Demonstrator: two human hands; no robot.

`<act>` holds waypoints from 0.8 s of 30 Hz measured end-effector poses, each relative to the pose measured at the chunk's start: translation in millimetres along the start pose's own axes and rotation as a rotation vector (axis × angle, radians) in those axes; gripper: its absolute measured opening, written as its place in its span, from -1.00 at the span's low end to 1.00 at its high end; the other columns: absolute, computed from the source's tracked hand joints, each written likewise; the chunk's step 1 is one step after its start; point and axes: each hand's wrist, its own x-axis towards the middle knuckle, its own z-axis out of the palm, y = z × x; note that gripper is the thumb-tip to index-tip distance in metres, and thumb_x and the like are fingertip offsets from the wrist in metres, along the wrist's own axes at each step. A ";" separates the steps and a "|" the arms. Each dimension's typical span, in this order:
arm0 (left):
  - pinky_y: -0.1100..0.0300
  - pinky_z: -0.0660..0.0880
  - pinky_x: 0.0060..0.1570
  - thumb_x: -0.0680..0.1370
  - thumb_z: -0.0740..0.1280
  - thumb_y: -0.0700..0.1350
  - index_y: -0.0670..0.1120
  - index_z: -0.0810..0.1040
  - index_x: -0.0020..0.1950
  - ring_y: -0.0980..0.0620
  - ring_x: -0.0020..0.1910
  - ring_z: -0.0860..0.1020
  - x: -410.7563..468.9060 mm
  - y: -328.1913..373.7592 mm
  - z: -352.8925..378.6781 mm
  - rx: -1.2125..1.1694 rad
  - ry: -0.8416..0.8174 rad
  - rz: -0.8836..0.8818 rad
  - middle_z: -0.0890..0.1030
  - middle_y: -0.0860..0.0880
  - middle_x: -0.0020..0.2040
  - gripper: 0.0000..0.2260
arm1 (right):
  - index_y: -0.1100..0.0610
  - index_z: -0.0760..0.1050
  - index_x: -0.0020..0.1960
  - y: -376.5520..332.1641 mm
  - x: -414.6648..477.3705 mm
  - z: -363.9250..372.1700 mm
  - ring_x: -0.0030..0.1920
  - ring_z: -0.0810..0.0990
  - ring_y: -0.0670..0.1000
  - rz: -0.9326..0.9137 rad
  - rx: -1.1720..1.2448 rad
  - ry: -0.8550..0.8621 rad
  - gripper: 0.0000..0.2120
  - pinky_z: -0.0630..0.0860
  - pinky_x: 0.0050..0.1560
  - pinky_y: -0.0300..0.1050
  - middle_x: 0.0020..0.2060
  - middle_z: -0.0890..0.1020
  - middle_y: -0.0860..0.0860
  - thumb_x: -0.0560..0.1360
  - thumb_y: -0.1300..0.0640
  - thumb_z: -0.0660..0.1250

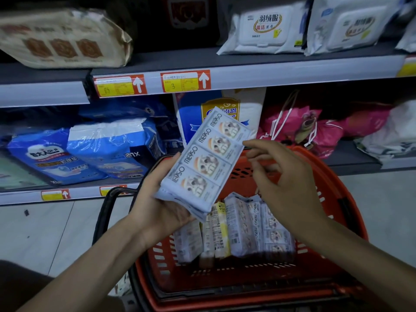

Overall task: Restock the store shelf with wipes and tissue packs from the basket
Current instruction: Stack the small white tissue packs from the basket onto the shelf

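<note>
My left hand (162,199) holds a pale blue multi-pack of tissues (202,158) from below, tilted up over the red basket (337,199). The pack shows a row of cartoon faces. My right hand (281,176) hovers at the pack's right edge, fingers loosely bent, its fingertips at the edge; no grip is visible. Inside the basket lie several more wipes and tissue packs (243,228), standing on edge. The shelf (247,70) is straight ahead.
White wipes packs (263,28) sit on the upper shelf at right, a beige pack (63,39) at left. The lower shelf holds blue pad packs (94,152), a roll pack (202,109) and pink bags (315,124). The basket's black handle (105,203) hangs left.
</note>
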 end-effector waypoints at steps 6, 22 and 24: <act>0.07 0.67 -0.11 0.60 0.23 0.11 -0.02 0.76 0.14 -0.05 0.02 0.72 1.9 -1.0 15.3 0.092 -0.033 0.053 0.71 -0.11 0.19 -0.63 | -0.01 0.50 0.38 -17.7 -0.2 5.0 0.03 0.61 -0.14 0.081 0.091 -0.036 -0.66 0.57 -0.05 -0.18 0.01 0.60 -0.17 0.65 0.22 0.32; -0.34 0.39 0.43 0.58 0.40 0.05 -0.04 0.54 0.46 -0.28 0.35 0.57 -43.9 46.8 48.1 0.407 -0.020 0.555 0.61 -0.20 0.36 -0.54 | -0.09 -0.09 0.67 -93.8 1.6 -5.6 0.64 -0.06 -0.15 -0.241 0.057 -0.371 -0.10 0.17 0.60 0.11 0.65 0.00 -0.21 0.57 0.21 0.42; -0.31 0.44 0.39 0.61 0.32 0.09 -0.02 0.55 0.45 -0.27 0.30 0.61 -58.2 58.0 56.2 0.423 -0.058 0.572 0.64 -0.21 0.32 -0.57 | -0.13 -0.05 0.67 -111.2 5.7 -5.6 0.62 0.08 -0.17 -0.236 0.109 -0.279 -0.11 0.26 0.57 0.02 0.63 0.11 -0.23 0.57 0.11 0.46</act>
